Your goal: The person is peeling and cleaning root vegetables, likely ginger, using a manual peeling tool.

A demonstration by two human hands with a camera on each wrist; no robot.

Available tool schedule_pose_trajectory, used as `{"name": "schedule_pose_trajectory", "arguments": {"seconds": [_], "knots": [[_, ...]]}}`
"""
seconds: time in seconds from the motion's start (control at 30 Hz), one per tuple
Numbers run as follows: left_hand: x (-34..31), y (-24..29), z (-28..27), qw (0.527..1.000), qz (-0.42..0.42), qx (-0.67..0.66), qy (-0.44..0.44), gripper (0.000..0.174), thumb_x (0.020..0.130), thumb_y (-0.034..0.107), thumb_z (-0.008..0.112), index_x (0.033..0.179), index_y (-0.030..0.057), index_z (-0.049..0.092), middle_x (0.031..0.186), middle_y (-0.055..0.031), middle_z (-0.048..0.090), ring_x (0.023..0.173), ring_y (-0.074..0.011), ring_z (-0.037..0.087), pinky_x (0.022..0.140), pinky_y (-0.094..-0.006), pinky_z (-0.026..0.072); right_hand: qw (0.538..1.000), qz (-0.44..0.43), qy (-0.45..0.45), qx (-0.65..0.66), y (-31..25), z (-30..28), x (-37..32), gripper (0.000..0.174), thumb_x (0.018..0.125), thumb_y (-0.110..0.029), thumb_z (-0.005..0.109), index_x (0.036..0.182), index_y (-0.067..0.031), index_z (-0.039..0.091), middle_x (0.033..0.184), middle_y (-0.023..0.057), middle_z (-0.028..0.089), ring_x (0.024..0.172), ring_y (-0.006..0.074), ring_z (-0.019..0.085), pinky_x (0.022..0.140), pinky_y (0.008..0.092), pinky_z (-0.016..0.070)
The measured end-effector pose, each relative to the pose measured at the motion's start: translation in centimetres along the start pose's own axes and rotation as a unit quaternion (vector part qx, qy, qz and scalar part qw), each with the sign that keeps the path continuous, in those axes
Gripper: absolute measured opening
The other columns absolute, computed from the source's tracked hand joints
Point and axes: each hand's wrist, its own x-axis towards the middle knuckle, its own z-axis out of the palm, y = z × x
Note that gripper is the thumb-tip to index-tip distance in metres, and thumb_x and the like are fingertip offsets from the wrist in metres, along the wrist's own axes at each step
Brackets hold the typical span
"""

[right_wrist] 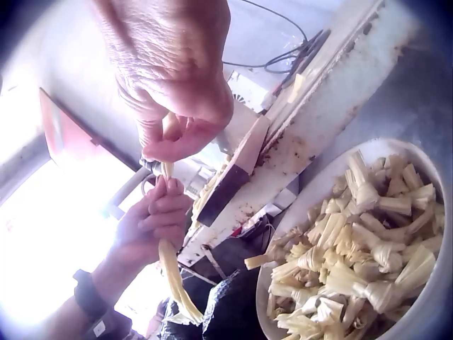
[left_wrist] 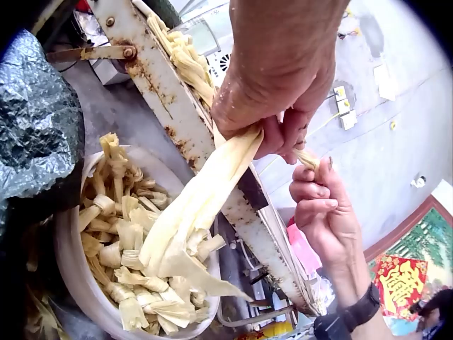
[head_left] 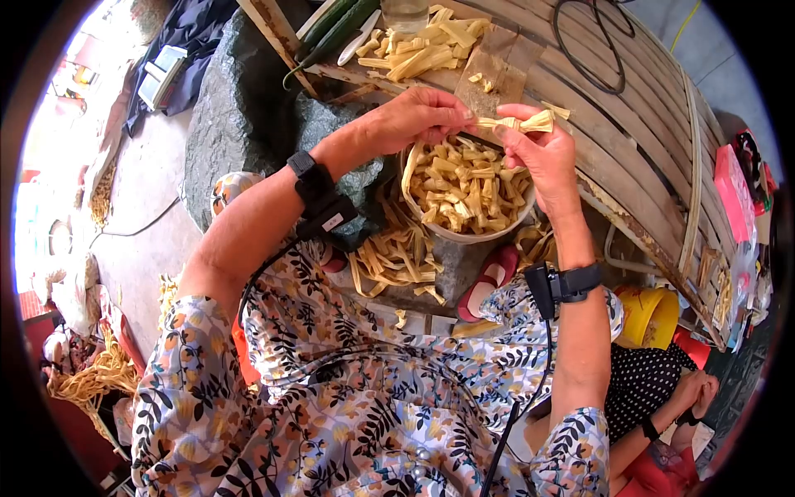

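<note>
Over the rim of a white bowl (head_left: 530,203), my left hand (head_left: 426,116) and right hand (head_left: 542,157) hold one pale yellow strip (head_left: 530,123) stretched between them. The fingertips of both hands pinch it around a narrow, knotted-looking middle. From the left hand, a wide flat tail of the strip (left_wrist: 198,205) hangs down across the bowl in the left wrist view. A fanned end sticks out beyond the right thumb. The bowl is heaped with short knotted pieces (head_left: 472,190) of the same yellow material.
A slatted bench (head_left: 638,157) with a rusty metal edge bears a pile of yellow strips (head_left: 431,50), cucumbers (head_left: 335,29) and a black cable (head_left: 600,66). Dark rock (head_left: 224,124) stands left. Loose strips (head_left: 393,257) lie below the bowl. Another person's hands (head_left: 700,393) show right, near a yellow bucket (head_left: 650,319).
</note>
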Motion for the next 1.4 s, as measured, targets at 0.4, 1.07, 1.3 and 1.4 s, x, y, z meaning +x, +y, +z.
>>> {"name": "schedule_pose_trajectory", "arguments": {"seconds": [0.4, 1.07, 1.3, 1.4], "knots": [[0.1, 0.7, -0.7, 0.999, 0.007, 0.041, 0.013, 0.019, 0.087, 0.017, 0.053, 0.092, 0.0015, 0.061, 0.06, 0.0041, 0.048, 0.049, -0.0027, 0.033, 0.045, -0.0167, 0.0269, 0.999, 0.042, -0.018, 0.026, 0.1, -1.1, 0.6, 0.018, 0.079, -0.009, 0.061, 0.095, -0.0005, 0.061, 0.069, 0.0007, 0.054, 0.052, 0.003, 0.044, 0.046, 0.0171, 0.0393], [6.2, 4.6, -2.4, 0.986, 0.083, 0.11, 0.098, 0.022, 0.085, 0.021, 0.056, 0.084, -0.0007, 0.06, 0.064, 0.003, 0.053, 0.05, -0.0037, 0.042, 0.047, -0.017, 0.0341, 0.986, -0.027, 0.138, 0.095, -0.1, -2.7, 7.6, 0.02, 0.08, -0.016, 0.064, 0.09, 0.0007, 0.061, 0.071, 0.0023, 0.057, 0.055, 0.0033, 0.047, 0.05, 0.0175, 0.0461], [3.3, 5.1, 0.4, 0.996, 0.032, 0.069, -0.052, 0.026, 0.09, 0.023, 0.047, 0.096, -0.0012, 0.056, 0.066, 0.0019, 0.053, 0.051, -0.0043, 0.045, 0.047, -0.0151, 0.0373, 0.995, -0.021, 0.078, 0.06, -3.3, -2.3, 5.3, 0.021, 0.08, -0.018, 0.063, 0.093, -0.0008, 0.062, 0.068, 0.0002, 0.052, 0.056, 0.0037, 0.046, 0.052, 0.0164, 0.044], [2.3, 4.2, 0.6, 0.991, 0.069, 0.082, -0.079, 0.027, 0.092, 0.023, 0.044, 0.099, -0.0019, 0.052, 0.07, -0.0006, 0.052, 0.055, -0.0056, 0.048, 0.048, -0.0154, 0.0412, 0.997, -0.032, 0.001, -0.064, -6.5, -3.8, 2.3, 0.025, 0.086, -0.022, 0.056, 0.099, -0.001, 0.06, 0.076, 0.0011, 0.059, 0.06, 0.0029, 0.05, 0.053, 0.0151, 0.0408]]}}
